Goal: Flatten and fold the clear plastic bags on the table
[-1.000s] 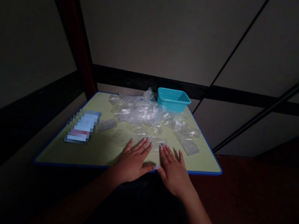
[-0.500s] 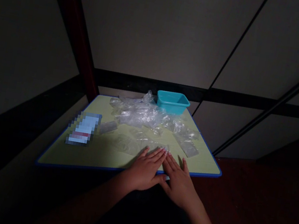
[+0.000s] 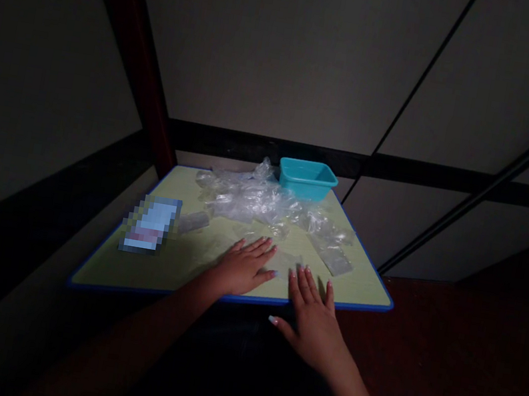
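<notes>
turquoise tub (image 3: 306, 186), clear plastic (image 3: 253, 203), yellow-green tabletop (image 3: 130, 270), blue edge (image 3: 362, 306)

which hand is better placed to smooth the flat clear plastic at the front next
Probably the left hand: open and palm down, its fingers reach over the flat clear plastic. The right hand sits farther back, at the near edge of the table, its thumb past that edge.

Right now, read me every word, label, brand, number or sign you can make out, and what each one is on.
No text can be read here.
Pixelated flat object on the table's left side: blurred out, nothing legible.
Clear plastic pile: no legible print.
Turquoise tub: no lettering visible.
</notes>
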